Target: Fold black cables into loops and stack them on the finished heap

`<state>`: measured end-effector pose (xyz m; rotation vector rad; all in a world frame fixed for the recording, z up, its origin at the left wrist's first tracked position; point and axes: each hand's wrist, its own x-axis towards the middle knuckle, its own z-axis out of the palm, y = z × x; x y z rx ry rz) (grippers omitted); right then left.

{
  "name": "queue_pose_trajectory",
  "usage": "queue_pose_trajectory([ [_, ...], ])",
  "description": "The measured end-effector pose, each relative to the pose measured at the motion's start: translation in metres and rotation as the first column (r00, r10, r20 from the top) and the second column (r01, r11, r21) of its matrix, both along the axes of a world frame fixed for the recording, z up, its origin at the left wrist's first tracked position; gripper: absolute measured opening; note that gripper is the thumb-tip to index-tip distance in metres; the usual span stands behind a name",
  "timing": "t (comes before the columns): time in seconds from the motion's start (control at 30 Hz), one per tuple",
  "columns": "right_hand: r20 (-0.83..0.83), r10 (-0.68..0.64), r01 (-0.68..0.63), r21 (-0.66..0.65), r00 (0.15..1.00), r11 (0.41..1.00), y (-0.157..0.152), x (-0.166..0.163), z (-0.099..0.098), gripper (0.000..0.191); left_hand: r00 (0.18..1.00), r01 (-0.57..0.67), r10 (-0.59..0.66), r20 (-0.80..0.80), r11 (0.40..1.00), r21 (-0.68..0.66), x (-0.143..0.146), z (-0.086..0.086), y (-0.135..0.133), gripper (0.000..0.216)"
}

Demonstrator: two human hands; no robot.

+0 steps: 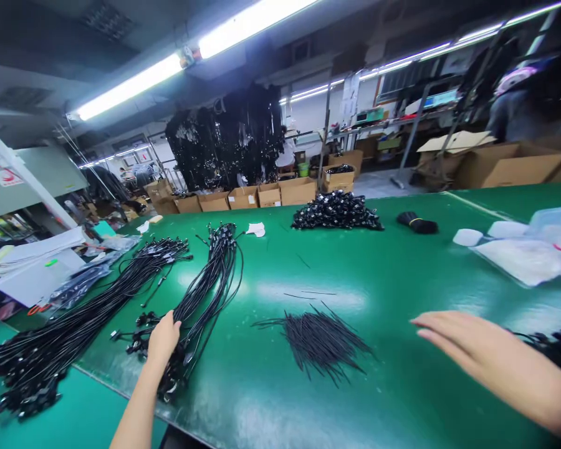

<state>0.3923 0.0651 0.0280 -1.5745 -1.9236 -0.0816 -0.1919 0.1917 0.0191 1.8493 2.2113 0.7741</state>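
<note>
My left hand (163, 340) is at the near end of a bundle of black cables (204, 280) with small connectors, its fingers curled down onto them and partly hidden. The bundle stretches away from me over the green tabletop (243, 386). To the right, my right hand (467, 343) hovers above the table with its fingers stretched out and nothing in it. Between the hands lies a loose pile of thin black cable ties (325, 340), a few strays beyond it.
A longer heap of black cables (98, 312) lies at left, beside papers (37, 268). Farther back are a mound of black connector parts (336, 211), a banded black bundle (417, 222) and plastic bags (528, 255). Cardboard boxes (299, 191) stand past the table. A person (514, 106) is at far right.
</note>
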Motion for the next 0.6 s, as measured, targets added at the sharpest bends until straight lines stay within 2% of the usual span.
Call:
queue_pose_trajectory([
  [0.07, 0.031, 0.086, -0.080, -0.168, 0.996, 0.983, 0.008, -0.032, 0.004, 0.048, 0.994, 0.002, -0.002, 0.108, 1.000, -0.003, -0.014, 0.012, 0.002, 0.034],
  [0.13, 0.026, 0.172, -0.155, -0.321, 0.985, 0.934, 0.013, -0.065, 0.010, 0.040, 0.980, -0.008, 0.002, 0.198, 0.999, 0.031, -0.019, 0.028, -0.004, 0.035],
  [0.2, 0.009, 0.267, -0.238, -0.420, 0.964, 0.876, 0.019, -0.098, 0.020, 0.036, 0.964, -0.006, -0.012, 0.266, 0.998, 0.066, -0.011, 0.047, -0.016, 0.038],
  [0.27, -0.022, 0.352, -0.322, -0.461, 0.936, 0.827, 0.025, -0.131, 0.031, 0.033, 0.940, 0.042, -0.068, 0.335, 0.996, 0.084, 0.007, 0.067, -0.034, 0.039],
  [0.37, -0.129, 0.455, -0.464, -0.421, 0.881, 0.779, 0.042, -0.191, 0.046, 0.031, 0.859, 0.200, -0.207, 0.467, 0.978, 0.064, 0.039, 0.092, -0.068, 0.043],
  [0.47, -0.224, 0.533, -0.577, -0.280, 0.816, 0.767, 0.071, -0.266, 0.054, 0.057, 0.737, 0.364, -0.273, 0.619, 0.931, -0.024, 0.063, 0.100, -0.108, 0.049],
  [0.53, -0.110, 0.615, -0.624, -0.178, 0.781, 0.761, 0.095, -0.317, 0.055, 0.061, 0.711, 0.348, -0.257, 0.655, 0.937, -0.010, 0.065, 0.097, -0.132, 0.054],
  [0.6, -0.037, 0.662, -0.658, -0.165, 0.749, 0.735, 0.119, -0.363, 0.058, 0.037, 0.690, 0.278, -0.195, 0.696, 0.960, -0.006, 0.055, 0.089, -0.151, 0.057],
])
